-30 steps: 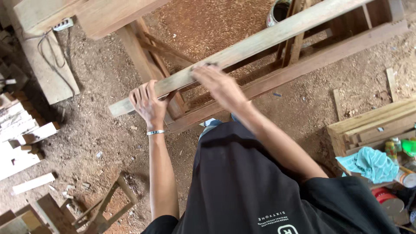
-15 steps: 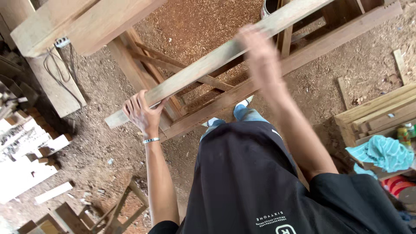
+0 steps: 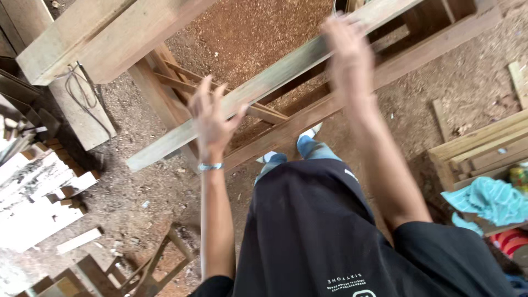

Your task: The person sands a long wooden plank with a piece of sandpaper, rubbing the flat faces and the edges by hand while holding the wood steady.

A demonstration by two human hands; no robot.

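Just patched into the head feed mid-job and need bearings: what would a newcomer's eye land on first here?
First, the long pale wooden plank running diagonally across the upper middle, with both hands raised at it: the left hand near its lower end, fingers spread, and the blurred right hand higher up. Whether either grips it cannot be told. At the right edge, a turquoise cloth lies on stacked timber.

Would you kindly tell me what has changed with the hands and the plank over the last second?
The left hand has opened, fingers spread, releasing its grip on the long plank. The right hand slid farther up the plank. The plank remains slanted across the wooden frame.
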